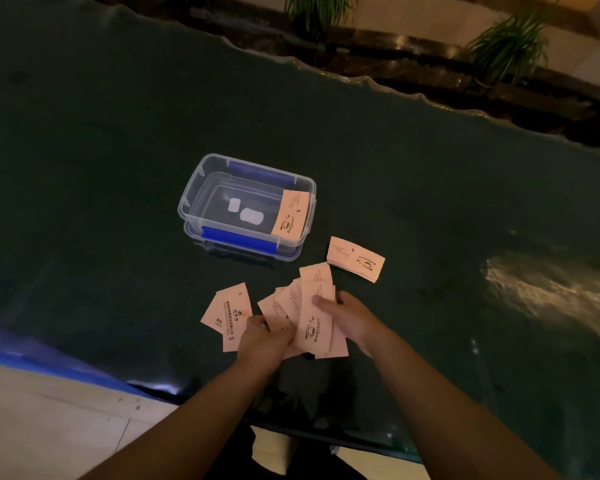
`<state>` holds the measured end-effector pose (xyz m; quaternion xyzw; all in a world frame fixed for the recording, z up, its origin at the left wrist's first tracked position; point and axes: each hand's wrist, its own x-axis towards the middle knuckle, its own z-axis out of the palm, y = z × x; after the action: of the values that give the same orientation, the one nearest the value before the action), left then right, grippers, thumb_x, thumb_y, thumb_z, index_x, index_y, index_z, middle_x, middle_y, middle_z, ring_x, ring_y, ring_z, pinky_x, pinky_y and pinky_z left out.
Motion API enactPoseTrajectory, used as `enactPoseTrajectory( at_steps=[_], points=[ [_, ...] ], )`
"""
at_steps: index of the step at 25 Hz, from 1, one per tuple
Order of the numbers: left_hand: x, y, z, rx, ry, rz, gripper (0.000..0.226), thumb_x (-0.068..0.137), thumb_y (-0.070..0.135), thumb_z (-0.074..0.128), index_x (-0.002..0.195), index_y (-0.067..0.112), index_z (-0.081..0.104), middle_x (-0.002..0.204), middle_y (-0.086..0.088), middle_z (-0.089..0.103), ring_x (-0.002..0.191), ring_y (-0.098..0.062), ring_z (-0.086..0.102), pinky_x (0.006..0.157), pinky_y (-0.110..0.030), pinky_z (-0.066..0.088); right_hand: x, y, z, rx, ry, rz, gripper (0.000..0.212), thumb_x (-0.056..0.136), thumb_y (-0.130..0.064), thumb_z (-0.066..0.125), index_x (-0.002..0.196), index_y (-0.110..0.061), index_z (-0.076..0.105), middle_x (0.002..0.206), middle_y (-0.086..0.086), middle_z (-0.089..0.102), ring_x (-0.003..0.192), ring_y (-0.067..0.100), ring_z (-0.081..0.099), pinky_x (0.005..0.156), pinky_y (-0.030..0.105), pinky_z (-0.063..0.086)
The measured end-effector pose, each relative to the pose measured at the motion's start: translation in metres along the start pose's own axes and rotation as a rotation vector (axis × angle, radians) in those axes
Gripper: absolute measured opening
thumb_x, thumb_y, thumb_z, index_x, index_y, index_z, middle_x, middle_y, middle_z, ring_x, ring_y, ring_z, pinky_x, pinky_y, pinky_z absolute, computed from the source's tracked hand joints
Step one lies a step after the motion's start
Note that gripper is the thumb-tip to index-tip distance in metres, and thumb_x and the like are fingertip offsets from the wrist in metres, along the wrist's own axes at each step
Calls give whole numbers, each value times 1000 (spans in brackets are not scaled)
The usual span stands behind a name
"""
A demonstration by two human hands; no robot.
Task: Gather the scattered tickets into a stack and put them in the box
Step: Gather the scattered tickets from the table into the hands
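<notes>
One clear box (246,206) stands on the table (101,168), one ticket (290,213) leaning on its wall. One neat stack (355,259), two loose tickets (227,315), one uncountable fanned bunch (312,313). Two hands (262,336) (350,318), two plants (317,8) (510,46).

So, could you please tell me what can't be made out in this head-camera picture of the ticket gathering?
- How many tickets are in the fanned bunch: they overlap, and the left hand and right hand cover parts.
- The small print on the tickets: too small and blurred in dim light.
- How many lie in the neat stack beside the box: only its top face and edge show.
- What the two white patches in the box are: washed out.
</notes>
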<state>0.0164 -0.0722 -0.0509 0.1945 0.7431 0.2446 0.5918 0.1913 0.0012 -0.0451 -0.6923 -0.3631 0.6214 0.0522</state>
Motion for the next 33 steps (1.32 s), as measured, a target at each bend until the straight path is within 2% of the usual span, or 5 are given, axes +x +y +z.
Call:
enactPoseTrajectory(
  at_steps=[8,15,20,26,33],
  points=[
    [4,2,7,151,17,22,52,99,29,64,148,17,52,120,-3,70,88,-12,66,63,-27,53,-11,15,-11,362,19,53,32,103,-46,62,122,-22,72,117,12,79,107,33,76,99,61,59],
    [4,5,13,207,-29,48,42,104,37,54,143,20,56,99,18,63,77,1,61,53,-18,47,-8,10,21,253,115,66,40,99,-40,71,131,-17,68,103,0,76,88,18,73,69,36,55],
    [5,7,13,231,-56,26,43,104,35,51,144,21,53,94,12,63,82,-4,66,57,-22,50,-2,1,33,91,109,50,59,93,-48,75,140,-15,59,132,9,69,106,25,71,85,42,59],
    [3,8,7,253,-80,33,44,105,35,47,146,20,49,94,10,63,86,-9,67,68,-29,57,-5,-5,38,51,64,72,60,81,-42,88,127,-17,57,108,2,69,85,18,67,63,33,49],
    [-2,0,-23,125,-95,38,31,101,31,54,127,20,67,110,0,73,99,-19,70,86,-41,61,-3,-14,47,2,22,50,49,80,-38,90,118,-20,66,110,6,75,93,24,73,73,40,57]
  ],
)
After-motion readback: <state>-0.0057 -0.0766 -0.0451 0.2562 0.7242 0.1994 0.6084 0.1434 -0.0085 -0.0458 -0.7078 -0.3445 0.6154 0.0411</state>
